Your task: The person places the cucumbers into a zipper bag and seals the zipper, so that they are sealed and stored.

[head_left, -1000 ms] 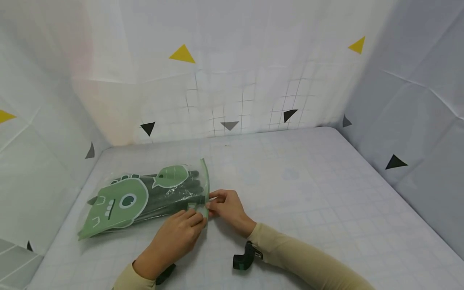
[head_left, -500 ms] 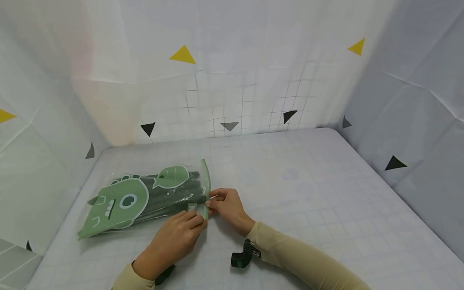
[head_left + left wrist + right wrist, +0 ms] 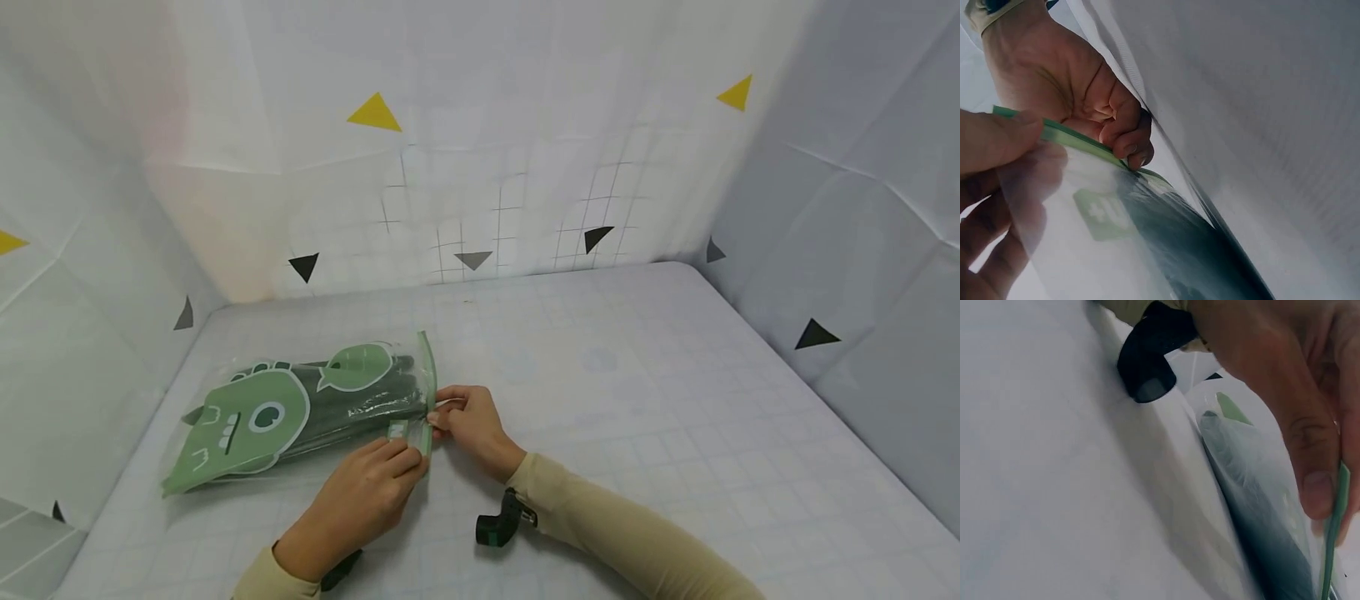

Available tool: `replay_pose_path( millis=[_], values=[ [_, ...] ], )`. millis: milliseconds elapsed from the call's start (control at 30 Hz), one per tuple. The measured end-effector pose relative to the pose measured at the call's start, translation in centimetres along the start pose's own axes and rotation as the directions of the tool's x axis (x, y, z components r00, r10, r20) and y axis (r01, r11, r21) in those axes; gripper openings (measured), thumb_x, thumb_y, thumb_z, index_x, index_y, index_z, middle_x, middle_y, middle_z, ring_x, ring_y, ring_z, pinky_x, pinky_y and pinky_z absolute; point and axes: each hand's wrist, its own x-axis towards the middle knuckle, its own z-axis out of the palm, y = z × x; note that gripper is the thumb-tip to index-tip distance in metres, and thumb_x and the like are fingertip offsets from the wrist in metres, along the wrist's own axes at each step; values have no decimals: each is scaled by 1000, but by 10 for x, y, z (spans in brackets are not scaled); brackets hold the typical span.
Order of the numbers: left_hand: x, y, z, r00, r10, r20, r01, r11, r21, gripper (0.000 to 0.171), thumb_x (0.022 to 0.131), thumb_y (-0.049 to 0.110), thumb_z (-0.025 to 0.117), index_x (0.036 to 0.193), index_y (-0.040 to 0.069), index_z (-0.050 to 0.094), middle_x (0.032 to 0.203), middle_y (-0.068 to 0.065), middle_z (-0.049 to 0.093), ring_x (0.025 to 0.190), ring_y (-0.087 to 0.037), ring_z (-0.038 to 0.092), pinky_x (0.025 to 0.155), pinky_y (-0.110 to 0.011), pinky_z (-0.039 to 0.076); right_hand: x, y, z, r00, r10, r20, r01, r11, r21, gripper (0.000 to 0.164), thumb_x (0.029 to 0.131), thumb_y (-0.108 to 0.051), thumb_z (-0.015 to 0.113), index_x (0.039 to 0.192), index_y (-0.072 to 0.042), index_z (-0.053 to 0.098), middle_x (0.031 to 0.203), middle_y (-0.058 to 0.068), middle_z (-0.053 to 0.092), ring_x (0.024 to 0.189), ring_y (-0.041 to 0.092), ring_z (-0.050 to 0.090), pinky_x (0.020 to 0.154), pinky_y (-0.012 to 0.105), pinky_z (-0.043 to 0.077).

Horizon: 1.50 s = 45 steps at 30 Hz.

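Observation:
A clear zip bag (image 3: pixel 348 408) with a green cartoon monster print lies on the left half of the table, its green zip edge facing right. Dark glove-like fingers show through the plastic. At the near end of the zip edge, my left hand (image 3: pixel 367 492) pinches the bag between thumb and fingers; the left wrist view shows the thumb on the green strip (image 3: pixel 1079 139). Farther along the same strip, my right hand (image 3: pixel 474 429) pinches it with thumb and curled fingers. In the right wrist view the strip (image 3: pixel 1335 531) passes between thumb and fingers.
White cloth (image 3: pixel 637 400) with a faint grid covers the table. Cloth walls (image 3: pixel 525 150) with yellow, black and grey triangles stand behind and at both sides. A black wrist camera (image 3: pixel 498 525) sits under the right forearm.
My right hand has slid slightly along the green zip strip, away from the left hand toward the far end. The left hand keeps its place, and the bag has barely shifted.

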Motion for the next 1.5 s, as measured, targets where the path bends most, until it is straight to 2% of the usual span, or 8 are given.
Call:
replay_pose_path(
  millis=[267, 567, 800, 1000, 1233, 1500],
  values=[
    [1, 1, -1, 1000, 1, -31, -2, 1000, -7, 53, 111, 8, 25, 96, 0, 75, 92, -4, 63, 80, -19, 59, 73, -34, 54, 3, -2, 0, 999, 34, -2, -34, 999, 37, 28, 92, 11, 66, 120, 14, 65, 89, 18, 73, 65, 17, 67, 67, 32, 58],
    [2, 1, -1, 999, 14, -45, -14, 1000, 0, 53, 112, 8, 25, 95, -1, 75, 91, -4, 62, 80, -19, 58, 74, -34, 54, 8, -2, -1, 998, 53, -16, -52, 997, 61, 27, 89, 13, 66, 117, 13, 67, 85, 15, 73, 63, 17, 65, 63, 30, 55],
    [1, 2, -2, 999, 5, -36, -5, 1000, -9, 55, 112, 8, 23, 96, -1, 75, 92, -4, 63, 80, -19, 59, 74, -34, 54, 11, -1, -1, 998, 54, -28, -52, 996, 73, 27, 88, 15, 67, 115, 13, 67, 88, 23, 73, 61, 15, 64, 60, 28, 54],
    [1, 2, -3, 1000, 2, -27, -2, 1000, -17, 54, 110, 7, 23, 97, -2, 75, 93, -4, 63, 81, -19, 59, 74, -34, 54, 14, -1, 0, 997, 59, -42, -55, 995, 87, 27, 87, 14, 69, 113, 13, 68, 86, 22, 73, 59, 15, 63, 58, 26, 50],
    [1, 3, -3, 1000, -3, -28, 3, 1000, -9, 55, 111, 7, 23, 98, -2, 76, 92, -5, 63, 80, -19, 59, 73, -33, 54, 16, -3, -1, 995, 89, -38, -85, 991, 103, 31, 89, 12, 71, 120, 11, 66, 85, 14, 72, 61, 17, 64, 61, 29, 53],
    [0, 4, -3, 999, -14, -28, 13, 1000, -10, 50, 109, 5, 27, 98, -2, 76, 93, -5, 63, 81, -19, 60, 74, -33, 55, 18, -1, -1, 994, 101, -37, -95, 986, 138, 31, 90, 12, 70, 120, 10, 66, 89, 17, 71, 64, 17, 65, 63, 30, 56]
  ],
)
